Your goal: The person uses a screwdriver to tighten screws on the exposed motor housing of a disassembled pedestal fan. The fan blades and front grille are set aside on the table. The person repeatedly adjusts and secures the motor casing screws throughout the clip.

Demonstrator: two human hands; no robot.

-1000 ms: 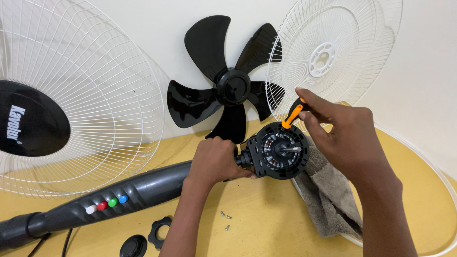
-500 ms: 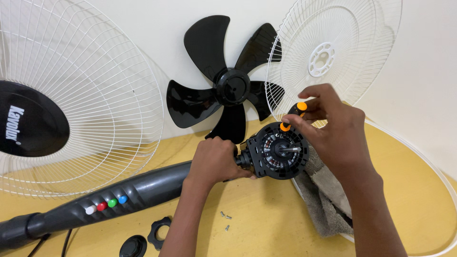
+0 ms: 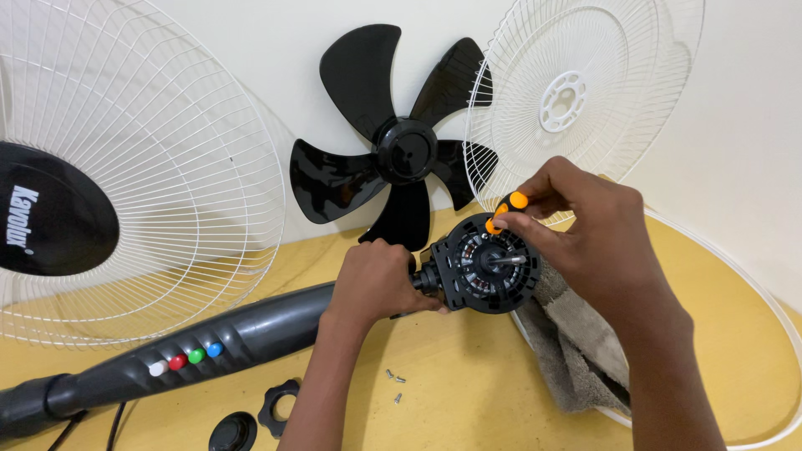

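While the left hand [image 3: 376,280] wraps its fingers around the fan motor [image 3: 489,266], the right hand [image 3: 589,230] pinches an orange-handled screwdriver [image 3: 505,209] against its top edge.

My right hand [image 3: 597,238] hides most of the orange screwdriver [image 3: 505,209], so I can't see its tip. My left hand [image 3: 376,280] covers the motor [image 3: 489,266] neck. The left grille [image 3: 142,167] and grey cloth [image 3: 576,342] run off-frame.

Black fan blade [image 3: 401,150], white grilles [image 3: 142,175], loose screws [image 3: 394,380]
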